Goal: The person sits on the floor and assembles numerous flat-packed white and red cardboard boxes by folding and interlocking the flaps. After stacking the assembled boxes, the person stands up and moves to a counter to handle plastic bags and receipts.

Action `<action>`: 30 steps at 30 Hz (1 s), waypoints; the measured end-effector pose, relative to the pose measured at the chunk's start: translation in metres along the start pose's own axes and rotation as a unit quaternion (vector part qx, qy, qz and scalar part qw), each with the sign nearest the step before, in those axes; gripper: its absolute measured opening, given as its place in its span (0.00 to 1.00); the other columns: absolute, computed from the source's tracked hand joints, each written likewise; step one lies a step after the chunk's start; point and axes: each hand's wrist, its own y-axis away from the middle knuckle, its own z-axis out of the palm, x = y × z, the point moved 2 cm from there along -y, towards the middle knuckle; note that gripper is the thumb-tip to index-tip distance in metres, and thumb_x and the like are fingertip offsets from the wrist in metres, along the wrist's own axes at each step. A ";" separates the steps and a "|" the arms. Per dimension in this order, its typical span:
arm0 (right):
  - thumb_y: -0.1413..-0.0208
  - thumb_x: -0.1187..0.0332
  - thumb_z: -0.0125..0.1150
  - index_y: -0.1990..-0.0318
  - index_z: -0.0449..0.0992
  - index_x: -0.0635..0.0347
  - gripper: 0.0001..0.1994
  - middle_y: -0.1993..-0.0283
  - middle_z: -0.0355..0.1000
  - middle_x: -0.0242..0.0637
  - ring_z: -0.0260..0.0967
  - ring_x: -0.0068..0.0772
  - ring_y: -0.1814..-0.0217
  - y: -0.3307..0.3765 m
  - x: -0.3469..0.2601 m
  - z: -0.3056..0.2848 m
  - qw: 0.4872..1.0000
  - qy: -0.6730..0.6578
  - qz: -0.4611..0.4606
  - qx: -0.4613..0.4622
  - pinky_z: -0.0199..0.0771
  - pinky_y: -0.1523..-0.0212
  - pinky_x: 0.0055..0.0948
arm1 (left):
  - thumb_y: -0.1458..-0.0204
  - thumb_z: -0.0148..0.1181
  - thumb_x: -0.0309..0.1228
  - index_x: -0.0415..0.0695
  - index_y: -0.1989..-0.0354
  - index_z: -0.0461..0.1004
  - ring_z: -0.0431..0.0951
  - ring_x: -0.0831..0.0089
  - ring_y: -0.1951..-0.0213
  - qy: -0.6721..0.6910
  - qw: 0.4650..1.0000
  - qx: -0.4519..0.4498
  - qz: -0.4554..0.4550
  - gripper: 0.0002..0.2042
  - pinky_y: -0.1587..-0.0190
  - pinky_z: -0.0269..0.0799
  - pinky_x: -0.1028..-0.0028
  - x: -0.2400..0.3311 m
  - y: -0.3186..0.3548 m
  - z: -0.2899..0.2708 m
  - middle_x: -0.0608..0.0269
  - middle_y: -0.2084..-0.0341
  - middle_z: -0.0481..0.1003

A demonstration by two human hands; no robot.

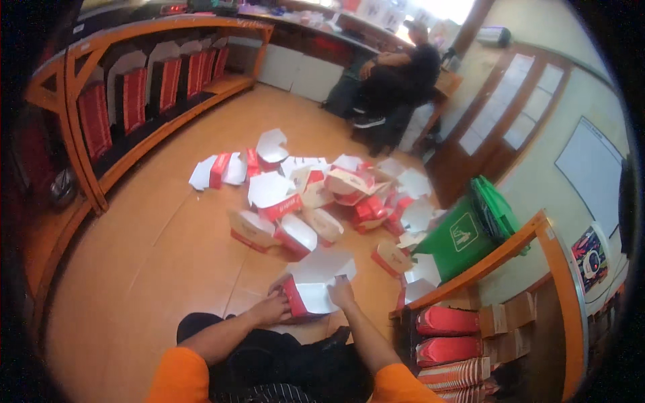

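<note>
A red and white folding carton (314, 299) sits in front of my lap, its white inside facing up and its lid flap raised at the far side. My left hand (273, 309) is closed on the carton's red left side. At the right edge, my right hand (341, 293) is closed on its wall, with some fingertips hidden. Just beyond lie several more cartons, among them an open white-lined one (296, 234) and a tan-topped one (252, 230).
A heap of red, white and tan cartons (349, 185) spreads over the wooden floor (154, 221). A green bin (463, 232) stands to the right, by an orange-framed shelf (554, 289) of stacked flat cartons. Another shelf (134, 161) lines the left. A person (403, 74) sits at the back.
</note>
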 end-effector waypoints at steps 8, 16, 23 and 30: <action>0.47 0.65 0.58 0.41 0.63 0.60 0.26 0.55 0.73 0.61 0.71 0.62 0.52 0.003 0.025 -0.002 0.989 -0.048 0.109 -0.089 0.69 0.49 0.51 | 0.44 0.57 0.42 0.42 0.65 0.75 0.74 0.53 0.59 0.075 0.996 -0.012 -0.057 0.13 0.55 0.70 0.58 0.025 -0.005 -0.019 0.53 0.68 0.74; 0.46 0.62 0.59 0.45 0.68 0.58 0.22 0.60 0.75 0.58 0.73 0.60 0.56 0.008 0.009 -0.004 0.983 -0.037 0.172 -0.050 0.71 0.53 0.51 | 0.45 0.57 0.44 0.45 0.68 0.74 0.76 0.57 0.65 -0.014 0.998 0.048 0.029 0.13 0.63 0.75 0.61 0.024 -0.005 -0.011 0.58 0.69 0.74; 0.47 0.60 0.61 0.49 0.71 0.64 0.21 0.62 0.76 0.53 0.73 0.56 0.57 0.028 -0.024 -0.028 0.977 -0.034 0.104 0.182 0.69 0.51 0.48 | 0.45 0.56 0.42 0.48 0.64 0.76 0.77 0.61 0.61 -0.037 0.999 0.030 0.003 0.11 0.55 0.73 0.61 0.021 -0.006 -0.007 0.60 0.66 0.77; 0.50 0.59 0.64 0.67 0.79 0.58 0.11 0.67 0.75 0.46 0.72 0.51 0.61 0.085 -0.111 -0.054 0.966 -0.058 -0.232 -0.098 0.68 0.58 0.47 | 0.44 0.55 0.40 0.49 0.57 0.75 0.75 0.60 0.56 -0.028 0.994 0.087 0.066 0.12 0.49 0.68 0.60 0.008 -0.002 0.010 0.61 0.63 0.75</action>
